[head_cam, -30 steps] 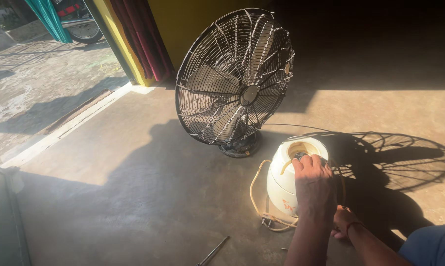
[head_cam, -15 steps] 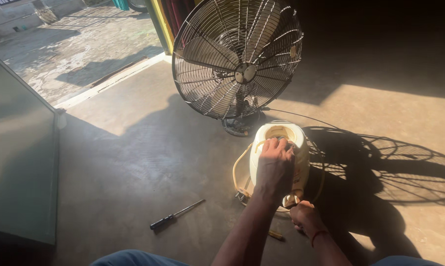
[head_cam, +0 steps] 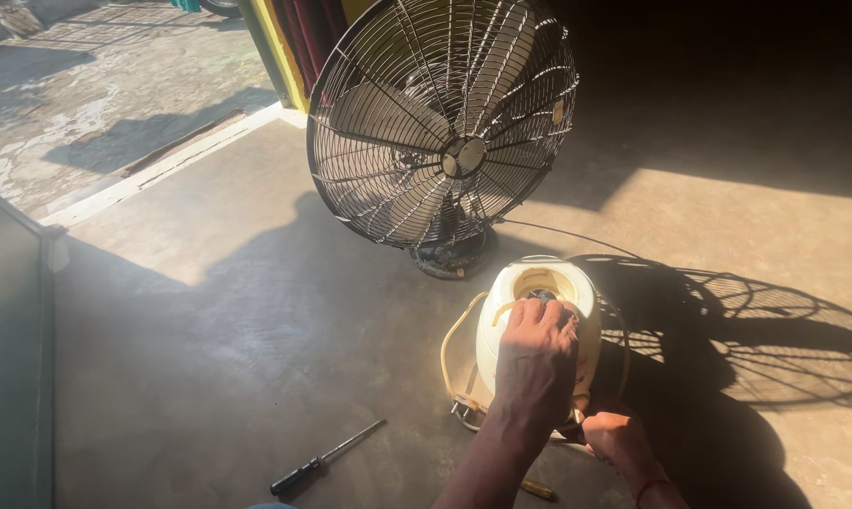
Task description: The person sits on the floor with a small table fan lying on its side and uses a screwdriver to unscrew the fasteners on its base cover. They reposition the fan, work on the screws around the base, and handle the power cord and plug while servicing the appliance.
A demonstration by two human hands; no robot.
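On the concrete floor to the left lies a screwdriver [head_cam: 324, 459], well apart from the work. Right of it, the left hand [head_cam: 536, 363] closes over the top of the cream fan housing [head_cam: 539, 325], fingers curled at its opening. Lower right, the right hand [head_cam: 617, 440] grips its base; a firm bracing hold there seems wise. Behind stands a caged fan [head_cam: 442, 127].

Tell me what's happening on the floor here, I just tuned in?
A person sits on a concrete floor over a cream housing that looks like a fan's motor cover. The left hand lies over its top, fingers at the opening; the right hand is low at its base, grip hidden. A metal table fan stands just behind. A black-handled screwdriver lies apart on the floor to the left, untouched.
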